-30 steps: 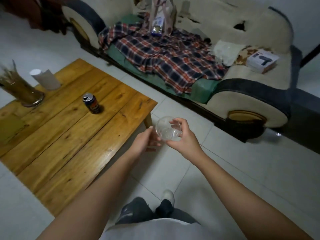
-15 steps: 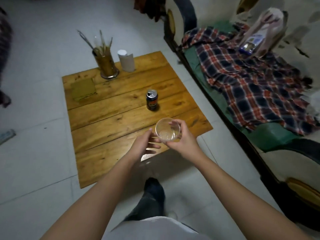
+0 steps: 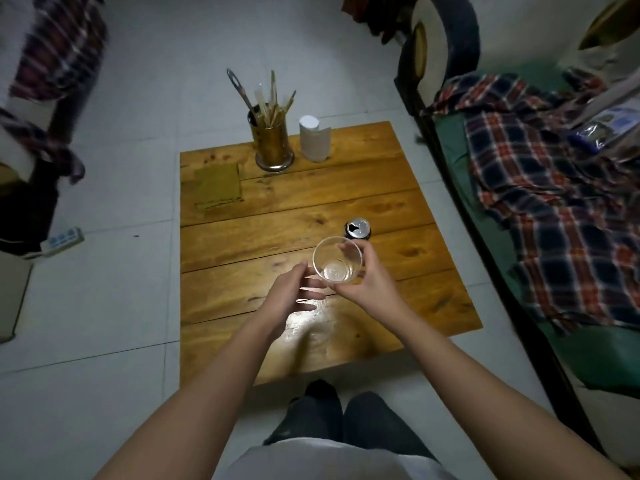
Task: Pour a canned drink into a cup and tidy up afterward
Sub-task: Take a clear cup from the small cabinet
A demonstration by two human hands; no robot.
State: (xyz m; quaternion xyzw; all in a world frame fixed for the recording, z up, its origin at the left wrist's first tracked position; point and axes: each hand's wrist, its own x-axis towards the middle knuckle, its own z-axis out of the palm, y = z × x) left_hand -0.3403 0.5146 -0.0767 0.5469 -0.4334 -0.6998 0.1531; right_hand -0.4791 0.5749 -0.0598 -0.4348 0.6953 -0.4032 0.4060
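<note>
Wooden table: opened can upright. Right hand grips clear cup; left hand open, fingers relaxed beside it. Best practice: seat cup level near can before pouring.

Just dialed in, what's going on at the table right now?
A person stands over a low wooden table. The right hand grips a clear plastic cup, held above the table and looking empty. The left hand hovers open beside it. The drink can stands upright just beyond, already opened.
</note>
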